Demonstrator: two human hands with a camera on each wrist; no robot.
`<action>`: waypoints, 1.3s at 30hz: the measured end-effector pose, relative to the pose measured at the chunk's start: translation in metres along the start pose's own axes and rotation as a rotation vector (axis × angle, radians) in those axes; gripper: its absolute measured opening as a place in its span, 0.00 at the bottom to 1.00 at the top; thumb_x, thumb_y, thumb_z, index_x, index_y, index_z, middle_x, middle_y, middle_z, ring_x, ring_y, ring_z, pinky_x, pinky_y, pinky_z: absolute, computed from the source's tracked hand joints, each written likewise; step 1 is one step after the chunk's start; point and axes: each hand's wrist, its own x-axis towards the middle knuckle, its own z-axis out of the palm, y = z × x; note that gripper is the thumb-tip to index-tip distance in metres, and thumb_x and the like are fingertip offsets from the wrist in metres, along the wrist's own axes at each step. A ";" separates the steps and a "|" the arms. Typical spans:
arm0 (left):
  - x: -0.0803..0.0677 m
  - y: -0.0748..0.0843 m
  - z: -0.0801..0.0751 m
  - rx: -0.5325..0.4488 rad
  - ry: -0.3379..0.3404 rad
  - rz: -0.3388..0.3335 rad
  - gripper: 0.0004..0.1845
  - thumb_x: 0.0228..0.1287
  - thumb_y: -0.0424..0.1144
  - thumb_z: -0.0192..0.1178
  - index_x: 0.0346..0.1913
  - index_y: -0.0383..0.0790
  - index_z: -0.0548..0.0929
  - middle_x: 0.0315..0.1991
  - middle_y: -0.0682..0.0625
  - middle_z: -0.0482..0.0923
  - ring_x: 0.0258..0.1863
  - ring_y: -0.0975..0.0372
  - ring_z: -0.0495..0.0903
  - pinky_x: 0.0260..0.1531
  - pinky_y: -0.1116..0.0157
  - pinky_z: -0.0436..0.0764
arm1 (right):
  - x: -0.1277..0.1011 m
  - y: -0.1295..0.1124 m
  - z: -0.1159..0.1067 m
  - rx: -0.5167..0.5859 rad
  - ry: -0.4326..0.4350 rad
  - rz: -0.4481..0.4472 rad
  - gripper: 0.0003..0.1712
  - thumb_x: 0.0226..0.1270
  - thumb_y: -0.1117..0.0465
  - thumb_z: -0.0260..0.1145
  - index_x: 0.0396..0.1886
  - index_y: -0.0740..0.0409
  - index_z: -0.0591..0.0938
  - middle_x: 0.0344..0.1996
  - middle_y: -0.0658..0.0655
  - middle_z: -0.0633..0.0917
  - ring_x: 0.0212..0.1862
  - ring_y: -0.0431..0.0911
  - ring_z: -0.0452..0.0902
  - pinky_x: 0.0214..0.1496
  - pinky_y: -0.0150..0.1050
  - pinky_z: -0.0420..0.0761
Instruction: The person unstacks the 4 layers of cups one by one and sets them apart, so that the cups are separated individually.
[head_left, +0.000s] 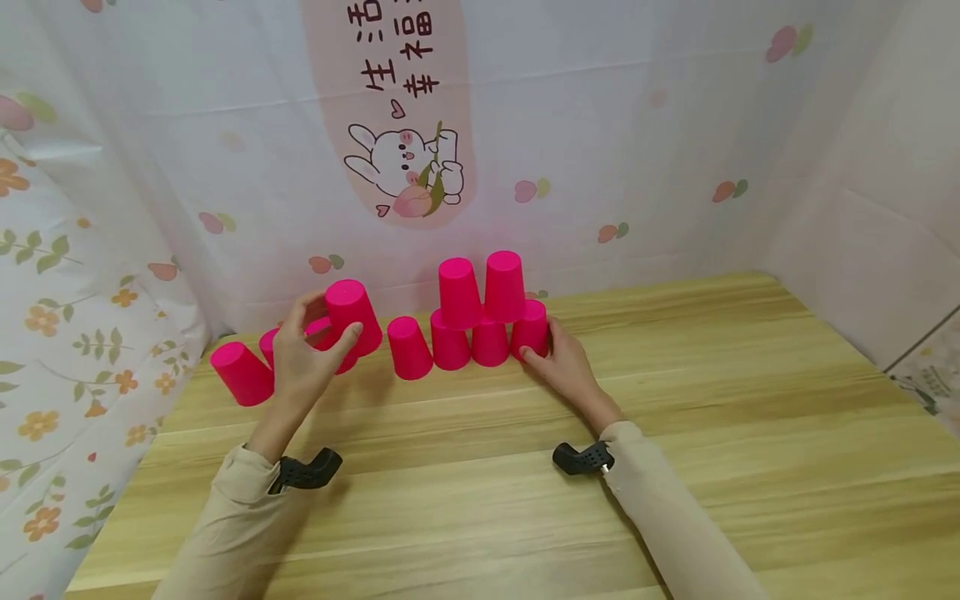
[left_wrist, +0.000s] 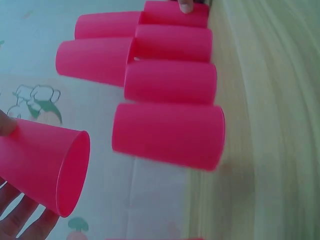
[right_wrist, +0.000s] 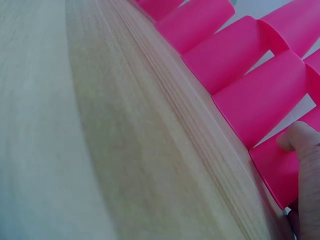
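Several pink plastic cups stand upside down in a row on the wooden table (head_left: 480, 500). My left hand (head_left: 315, 342) holds one pink cup (head_left: 352, 315) tilted above the left end of the row; in the left wrist view this held cup (left_wrist: 45, 165) lies between my thumb and fingers (left_wrist: 22, 220). At the centre, a stack has three bottom cups and two cups (head_left: 480, 289) on top. My right hand (head_left: 542, 343) grips the rightmost bottom cup (head_left: 531, 327), and my thumb (right_wrist: 302, 150) presses on its side (right_wrist: 275, 167). A single cup (head_left: 409, 347) stands between the hands.
A loose cup (head_left: 242, 373) leans at the far left, with two more cups partly hidden behind my left hand. A patterned cloth wall (head_left: 600, 150) closes off the back and sides. Bare wood (head_left: 750, 392) stretches to the right and front.
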 end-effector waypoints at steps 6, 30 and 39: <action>-0.009 0.000 -0.023 0.021 0.002 -0.041 0.28 0.50 0.26 0.67 0.55 0.26 0.70 0.48 0.39 0.77 0.42 0.72 0.75 0.40 0.76 0.76 | 0.000 0.000 0.000 0.003 0.001 -0.005 0.32 0.58 0.58 0.65 0.58 0.68 0.66 0.47 0.65 0.78 0.46 0.55 0.76 0.49 0.49 0.76; -0.046 -0.037 -0.070 0.194 0.030 -0.129 0.27 0.47 0.26 0.69 0.52 0.28 0.72 0.46 0.39 0.78 0.39 0.81 0.73 0.36 0.82 0.74 | -0.001 0.002 0.001 0.000 -0.005 0.002 0.34 0.58 0.58 0.65 0.60 0.69 0.65 0.49 0.66 0.78 0.48 0.56 0.75 0.51 0.50 0.75; -0.055 -0.045 -0.078 0.209 0.050 -0.183 0.27 0.47 0.27 0.69 0.53 0.30 0.72 0.46 0.40 0.78 0.38 0.81 0.74 0.33 0.82 0.75 | 0.000 0.001 0.001 -0.008 -0.007 0.003 0.34 0.58 0.58 0.65 0.60 0.69 0.65 0.49 0.66 0.78 0.48 0.56 0.75 0.51 0.50 0.75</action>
